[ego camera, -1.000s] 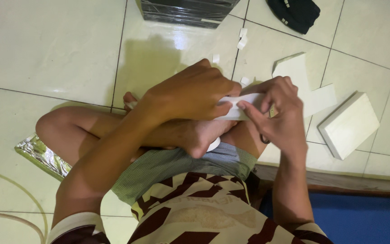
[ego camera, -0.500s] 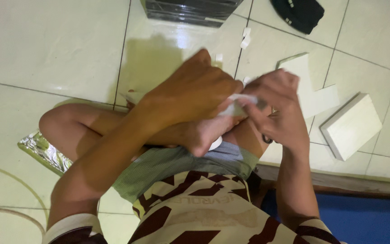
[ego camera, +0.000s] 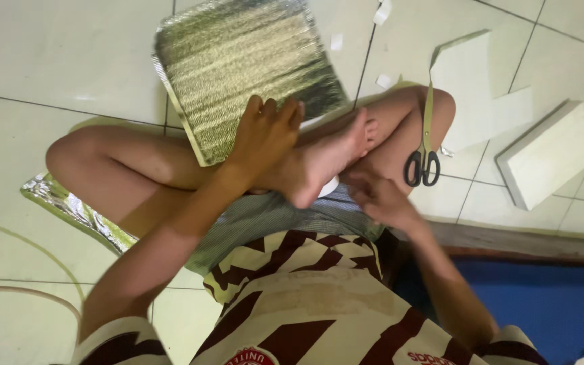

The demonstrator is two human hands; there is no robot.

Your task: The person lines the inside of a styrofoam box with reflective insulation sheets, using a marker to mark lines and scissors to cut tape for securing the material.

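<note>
Left hand (ego camera: 265, 135): fingers spread flat, pressing the near edge of the foil sheet (ego camera: 245, 64), which lies on the floor tiles (ego camera: 69, 61).
Right hand (ego camera: 376, 196): blurred by the foot; grip cannot be told.
Scissors (ego camera: 424, 135): resting on the knee.
Foam block (ego camera: 549, 159): floor, far right.

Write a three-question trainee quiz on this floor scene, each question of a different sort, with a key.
1. True or false: the black-handled scissors lie flat on the floor tiles.
2. Multiple choice: the left hand rests on the edge of which thing? A) the white rectangular foam block B) the silver quilted foil panel C) the flat white cut sheet
3. Fill in: the right hand sits low beside the person's ____, with nothing visible in it.

Key
1. False: they rest on the person's bent leg, blades pointing away from the body.
2. B
3. foot
</note>
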